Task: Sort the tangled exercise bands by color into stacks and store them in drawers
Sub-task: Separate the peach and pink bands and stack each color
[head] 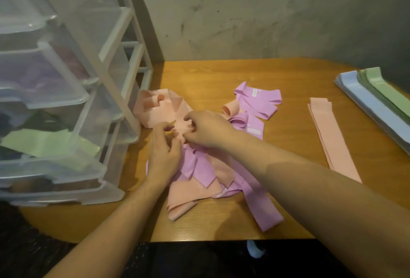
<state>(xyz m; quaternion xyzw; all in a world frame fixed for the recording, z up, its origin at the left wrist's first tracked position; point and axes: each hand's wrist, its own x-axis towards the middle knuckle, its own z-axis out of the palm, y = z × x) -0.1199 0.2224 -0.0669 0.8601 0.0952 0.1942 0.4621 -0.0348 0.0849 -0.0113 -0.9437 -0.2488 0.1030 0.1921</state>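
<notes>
**Untangling pink and purple bands**

Both hands work a knot in the tangled bands (pixel 199 166) at mid-tabletop (pixel 288 211). The left hand (pixel 163 155) and right hand (pixel 206 130) each pinch pink band – best to loosen gently, not yank. A finished pink stack (pixel 330 140) lies to the right.

wooden table (pixel 221 73) bears tangled bands (pixel 199 173), sorted stacks (pixel 332 135), drawer unit (pixel 66 100).

The tangled bands (pixel 195 166) were pink and purple. The worktop (pixel 288 211) was orange-brown wood. One stack (pixel 377 100) was blue and green.
</notes>
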